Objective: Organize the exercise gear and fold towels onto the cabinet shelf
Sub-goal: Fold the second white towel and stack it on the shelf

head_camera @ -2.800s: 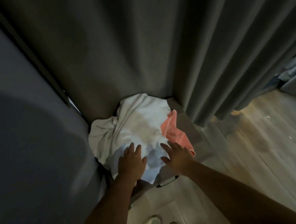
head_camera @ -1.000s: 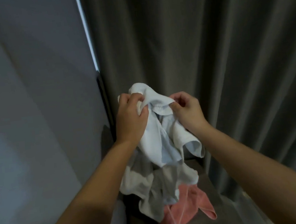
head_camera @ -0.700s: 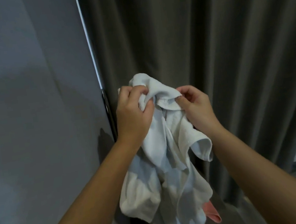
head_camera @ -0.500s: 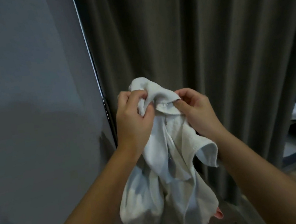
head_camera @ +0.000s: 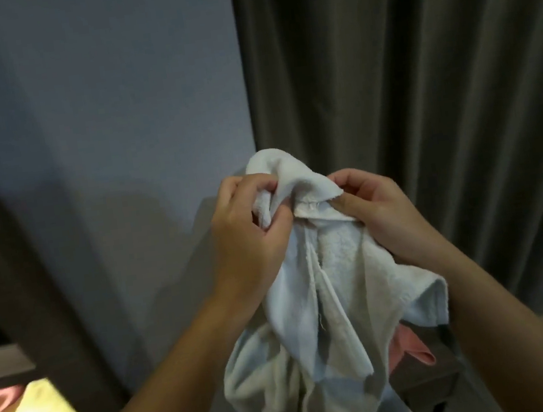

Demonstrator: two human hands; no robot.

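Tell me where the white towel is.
Head view, centre: the white towel hangs before the grey curtain, its top gripped by left hand and right hand.

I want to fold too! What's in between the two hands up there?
In the head view, a bunched-up hump of the white towel bridges the left hand and right hand; both grip it.

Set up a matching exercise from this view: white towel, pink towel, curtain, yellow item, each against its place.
Things: 1 white towel; 2 pink towel; 3 curtain; 4 yellow item.
Places: A backdrop at right; B lower left corner; C held by left hand and right hand; D low right, partly behind the held cloth.
Pairs: 1-C, 2-D, 3-A, 4-B.
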